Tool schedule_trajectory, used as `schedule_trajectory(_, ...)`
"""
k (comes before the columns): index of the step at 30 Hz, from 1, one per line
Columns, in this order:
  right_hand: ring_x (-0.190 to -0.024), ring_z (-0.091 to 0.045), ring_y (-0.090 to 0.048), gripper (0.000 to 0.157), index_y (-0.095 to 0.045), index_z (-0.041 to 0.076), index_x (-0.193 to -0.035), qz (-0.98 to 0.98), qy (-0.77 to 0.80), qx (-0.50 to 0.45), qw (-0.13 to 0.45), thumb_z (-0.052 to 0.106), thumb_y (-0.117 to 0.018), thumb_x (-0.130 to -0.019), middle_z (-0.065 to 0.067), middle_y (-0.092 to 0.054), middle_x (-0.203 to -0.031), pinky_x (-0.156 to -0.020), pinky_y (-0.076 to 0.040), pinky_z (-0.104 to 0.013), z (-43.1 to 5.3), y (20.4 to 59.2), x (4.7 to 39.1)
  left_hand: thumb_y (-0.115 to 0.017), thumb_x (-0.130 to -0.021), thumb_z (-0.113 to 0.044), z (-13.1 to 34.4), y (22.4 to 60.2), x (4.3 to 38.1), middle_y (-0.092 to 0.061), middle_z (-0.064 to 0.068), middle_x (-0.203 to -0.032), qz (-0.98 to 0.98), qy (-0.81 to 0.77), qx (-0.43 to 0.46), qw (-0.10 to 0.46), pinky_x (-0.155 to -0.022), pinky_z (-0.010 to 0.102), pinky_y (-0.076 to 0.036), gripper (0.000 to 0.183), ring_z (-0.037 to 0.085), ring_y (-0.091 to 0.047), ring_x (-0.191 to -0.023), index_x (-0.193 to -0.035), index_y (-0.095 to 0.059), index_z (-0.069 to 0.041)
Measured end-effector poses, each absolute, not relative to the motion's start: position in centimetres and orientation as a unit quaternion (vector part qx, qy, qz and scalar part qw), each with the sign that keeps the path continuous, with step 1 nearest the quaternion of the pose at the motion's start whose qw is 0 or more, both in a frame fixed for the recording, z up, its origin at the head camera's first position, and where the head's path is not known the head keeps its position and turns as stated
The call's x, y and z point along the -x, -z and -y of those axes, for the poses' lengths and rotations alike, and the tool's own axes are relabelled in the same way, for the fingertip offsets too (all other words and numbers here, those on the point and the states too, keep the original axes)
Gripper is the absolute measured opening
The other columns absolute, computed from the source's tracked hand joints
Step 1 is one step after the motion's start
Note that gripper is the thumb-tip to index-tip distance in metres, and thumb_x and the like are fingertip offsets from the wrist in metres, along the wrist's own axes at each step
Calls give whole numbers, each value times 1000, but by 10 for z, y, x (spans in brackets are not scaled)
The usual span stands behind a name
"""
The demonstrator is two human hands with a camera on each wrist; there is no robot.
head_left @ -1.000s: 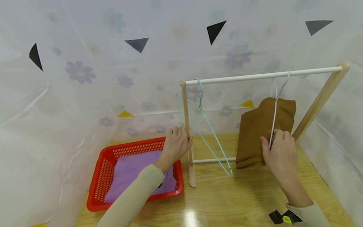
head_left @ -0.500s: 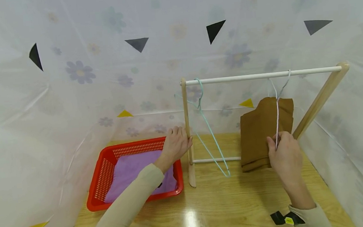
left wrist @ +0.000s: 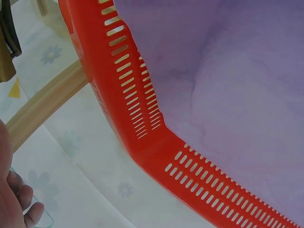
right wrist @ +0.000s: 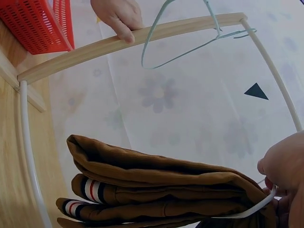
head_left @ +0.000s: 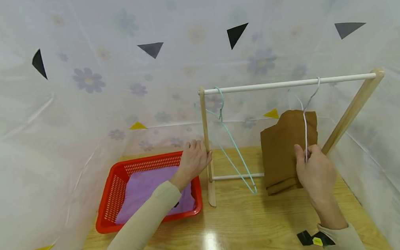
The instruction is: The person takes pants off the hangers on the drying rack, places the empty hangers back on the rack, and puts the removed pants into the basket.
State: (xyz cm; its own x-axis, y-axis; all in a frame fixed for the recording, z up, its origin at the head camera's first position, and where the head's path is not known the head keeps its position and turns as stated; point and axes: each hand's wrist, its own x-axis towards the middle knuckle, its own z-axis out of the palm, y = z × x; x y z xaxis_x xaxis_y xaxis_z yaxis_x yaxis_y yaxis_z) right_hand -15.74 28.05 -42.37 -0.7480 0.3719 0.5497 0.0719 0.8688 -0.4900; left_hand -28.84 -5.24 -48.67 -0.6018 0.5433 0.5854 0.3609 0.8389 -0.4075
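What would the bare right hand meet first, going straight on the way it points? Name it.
Probably the folded brown cloth garment, just ahead of the right hand, which grips the thin white hanger; the depth between hand and garment is unclear.

On the yellowish wood-grain tabletop [head_left: 244, 228], streaked by a bright reflection toward the front, a red slotted basket [head_left: 117, 191] is set at left and a white-barred wooden rack [head_left: 268, 86] at right
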Motion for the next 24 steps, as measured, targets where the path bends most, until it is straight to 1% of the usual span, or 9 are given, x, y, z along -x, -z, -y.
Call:
schedule_trajectory(4,-45,-29,-45,46,-53,3,-79,906,-220,144,331,39,-61,-107,-7,-45,-53,-42,-26,-33,-282,423,157,-63,-100,-50,52,487,288,-61,2,-81,888,-124,251,364,-71,32,-43,41,21,-55,-77,-90,-61,-10)
schedule_trajectory(6,-45,-31,-47,47,-55,1,-80,904,-218,151,335,40,-59,-107,-11,-48,-53,-42,-26,-34,-283,423,156,-63,-100,-49,52,487,288,-61,3,-81,889,-121,251,363,-71,33,-44,41,22,-56,-78,-91,-61,-9)
schedule_trajectory(8,-47,-36,-51,48,-59,-1,-83,901,-216,157,341,40,-57,-108,-17,-55,-57,-42,-27,-36,-284,424,154,-63,-100,-49,52,489,289,-61,3,-81,888,-120,252,365,-71,33,-44,41,22,-56,-78,-91,-60,-9)
schedule_trajectory(10,-49,-40,-55,47,-62,-3,-85,897,-212,154,356,38,-56,-108,-23,-61,-63,-42,-29,-39,-285,424,154,-63,-100,-48,53,489,289,-61,3,-81,888,-117,253,366,-71,33,-44,41,22,-55,-78,-90,-59,-9)
schedule_trajectory(12,-52,-45,-57,46,-65,-4,-86,892,-207,150,374,35,-55,-108,-26,-65,-67,-42,-31,-43,-287,424,154,-64,-99,-48,54,490,289,-61,3,-81,887,-113,254,369,-71,33,-44,41,22,-56,-78,-90,-58,-8)
schedule_trajectory(15,-52,-47,-57,44,-66,-4,-86,887,-196,141,395,32,-55,-108,-27,-65,-67,-42,-31,-46,-289,425,155,-62,-100,-48,54,490,289,-62,4,-82,888,-109,254,366,-71,34,-44,41,23,-56,-79,-90,-59,-8)
schedule_trajectory(20,-50,-46,-55,42,-68,-5,-86,880,-170,129,424,29,-57,-107,-28,-64,-65,-41,-31,-45,-293,428,157,-61,-101,-48,53,490,290,-62,4,-83,893,-108,254,357,-72,34,-45,41,23,-56,-80,-91,-59,-8)
schedule_trajectory(24,-53,-48,-57,41,-71,-7,-90,872,-160,115,447,28,-58,-107,-29,-66,-68,-43,-35,-50,-298,431,159,-63,-100,-48,52,490,290,-64,4,-85,892,-105,254,359,-73,35,-45,41,23,-57,-82,-93,-59,-8)
